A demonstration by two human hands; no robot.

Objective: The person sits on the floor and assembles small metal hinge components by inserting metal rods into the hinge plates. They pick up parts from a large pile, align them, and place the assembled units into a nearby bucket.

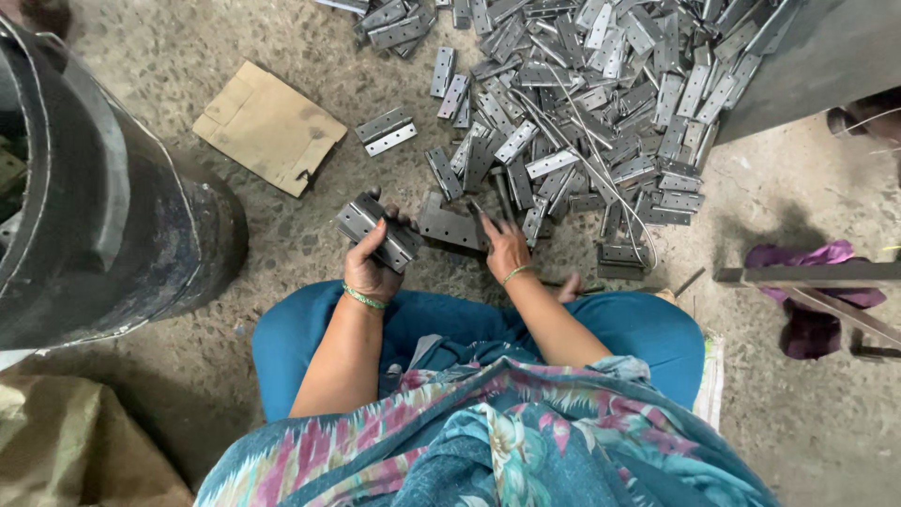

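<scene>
Flowery cloth (488,441) and blue knees are seen closest. A stack of metal hinges (378,228) is gripped tight by the left hand (369,268). A hinge on the floor (453,225) is touched by the right hand (507,252), fingers spread. Farther off, a big hinge pile (601,103) and cardboard (269,127) are seen.

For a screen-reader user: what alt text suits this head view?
A seated person's left hand holds a stack of metal hinges while the right hand reaches into a big pile of hinges on the concrete floor, beside a dark drum.
</scene>
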